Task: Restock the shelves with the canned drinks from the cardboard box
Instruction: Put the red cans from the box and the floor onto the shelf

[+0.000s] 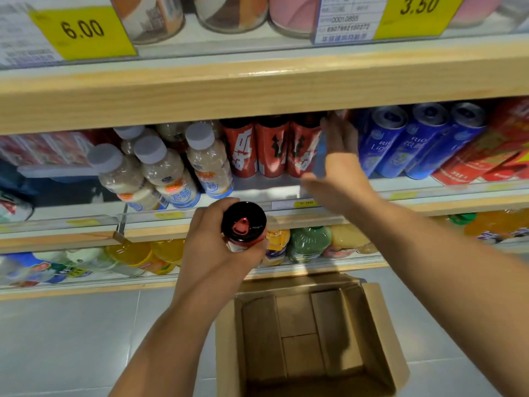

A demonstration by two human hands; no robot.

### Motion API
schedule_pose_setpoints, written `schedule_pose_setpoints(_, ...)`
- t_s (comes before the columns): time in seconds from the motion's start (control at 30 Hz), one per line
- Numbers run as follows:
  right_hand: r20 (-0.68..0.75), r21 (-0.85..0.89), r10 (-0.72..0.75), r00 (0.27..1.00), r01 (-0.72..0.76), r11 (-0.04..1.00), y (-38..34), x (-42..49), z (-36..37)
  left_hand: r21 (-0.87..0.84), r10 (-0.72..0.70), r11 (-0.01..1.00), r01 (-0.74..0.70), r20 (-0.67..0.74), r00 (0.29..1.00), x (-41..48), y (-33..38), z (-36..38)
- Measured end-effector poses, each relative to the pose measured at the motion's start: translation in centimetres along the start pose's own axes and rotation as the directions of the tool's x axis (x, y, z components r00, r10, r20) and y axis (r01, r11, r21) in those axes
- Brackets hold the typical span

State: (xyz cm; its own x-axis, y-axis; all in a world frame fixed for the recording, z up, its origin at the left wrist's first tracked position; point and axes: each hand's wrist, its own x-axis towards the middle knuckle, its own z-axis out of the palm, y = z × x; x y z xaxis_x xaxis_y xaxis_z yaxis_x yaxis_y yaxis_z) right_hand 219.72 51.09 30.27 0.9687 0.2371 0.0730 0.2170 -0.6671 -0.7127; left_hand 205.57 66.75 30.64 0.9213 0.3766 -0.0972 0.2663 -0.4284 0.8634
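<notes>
Left grip curled round black-topped can, right grip up at shelf, clasping blurred blue can

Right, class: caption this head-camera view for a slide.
Left hand holds a black-topped can while the right hand reaches toward red cans on the shelf, above the cardboard box.

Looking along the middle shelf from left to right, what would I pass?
First the milky bottles with white caps → red cans → the person's right hand reaching in → blue cans → red cartons. The far left end is too blurred to name.
</notes>
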Motion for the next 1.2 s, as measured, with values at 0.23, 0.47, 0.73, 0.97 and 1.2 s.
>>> schedule_pose_setpoints(0.23, 0.328, 0.111, -0.108, 0.939, 0.076, 0.991, -0.1, -9.9, 2.6, -0.032, 0.020, 0.999, -0.019, 0.029, 0.999, -0.1, 1.8, 0.4)
schedule_pose_setpoints(0.47, -0.005, 0.084, -0.100, 0.995, 0.100, 0.991, -0.8, -10.2, 3.1, -0.037, 0.035, 0.999, -0.031, 0.126, 0.991, -0.1, 3.6, 2.0)
schedule_pose_setpoints(0.73, -0.147, 0.226, 0.046, 0.988, -0.011, 0.974, 0.3, -5.8, -2.2, -0.127, 0.080, 0.990, -0.053, 0.215, 0.973, 0.0, 4.8, 0.9)
schedule_pose_setpoints(0.97, -0.153, 0.148, 0.291, 0.944, -0.269, 0.952, 3.4, 0.1, -1.4, -0.055, 0.078, 0.996, -0.067, 0.231, 0.970, 0.4, 3.5, 2.1)
schedule_pose_setpoints(1.2, -0.203, 0.125, 0.394, 0.896, -0.375, 0.918, 4.0, 2.1, -0.1, -0.077, 0.115, 0.992, -0.102, 0.194, 0.974, 0.9, 3.7, 2.8)
